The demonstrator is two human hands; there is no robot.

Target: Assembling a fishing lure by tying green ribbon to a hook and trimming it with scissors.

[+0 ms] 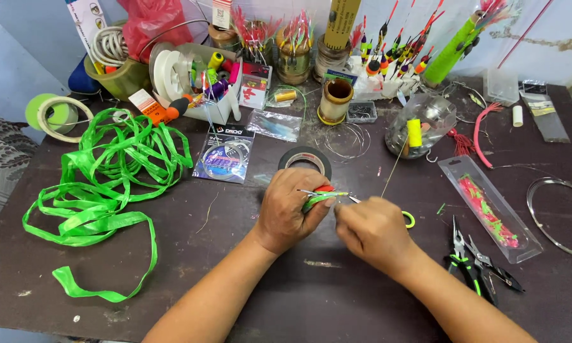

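My left hand point(289, 206) grips a small bundle of green strips and thin metal hooks point(321, 197), with a red tip showing above the fingers. My right hand point(371, 228) pinches the end of that bundle and a thin yellow thread point(392, 171) that runs up to a yellow spool point(414, 132) inside a clear bag. A small scissors' yellow-green loop point(411, 220) peeks out behind my right hand. Both hands hover just above the dark table point(235, 267), near its middle.
A long green ribbon point(101, 184) sprawls at left. A black tape roll point(305, 161) lies just beyond my hands. Pliers point(473, 263) and a clear packet of pink lures point(489, 209) lie at right, near a wire ring point(556, 216). Spools, floats and jars crowd the far edge.
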